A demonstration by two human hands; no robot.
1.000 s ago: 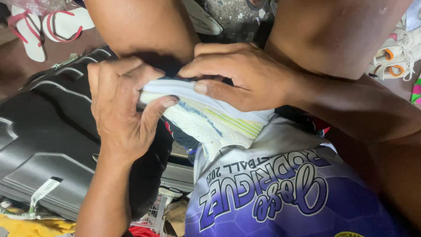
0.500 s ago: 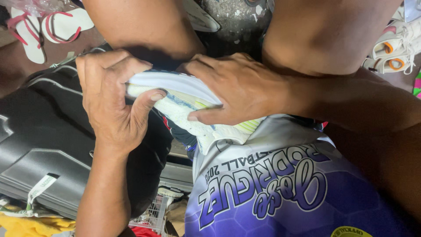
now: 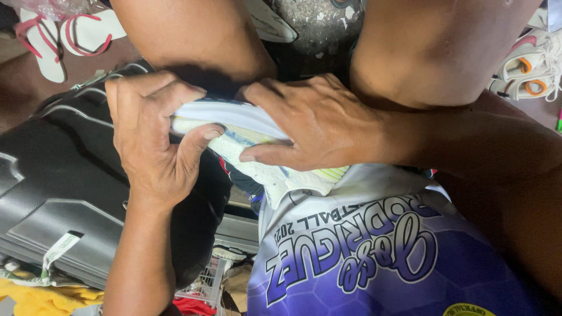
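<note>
You have the white shoe (image 3: 257, 146) pinned between your knees, above the black case (image 3: 64, 193) and the purple shirt's (image 3: 374, 263) hem. Your left hand (image 3: 153, 140) is clamped on its end, thumb underneath, fingers curled over the top. Your right hand (image 3: 310, 126) lies flat across the upper, fingers pressing down, thumb closed along the side. It looks like a pressing or fitting step; next calls for steady grip with both hands

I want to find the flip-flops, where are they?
In the head view the white flip-flops with pink straps lie on the floor at the top left corner, beyond the black suitcase and to the left of the person's left hand.
</note>
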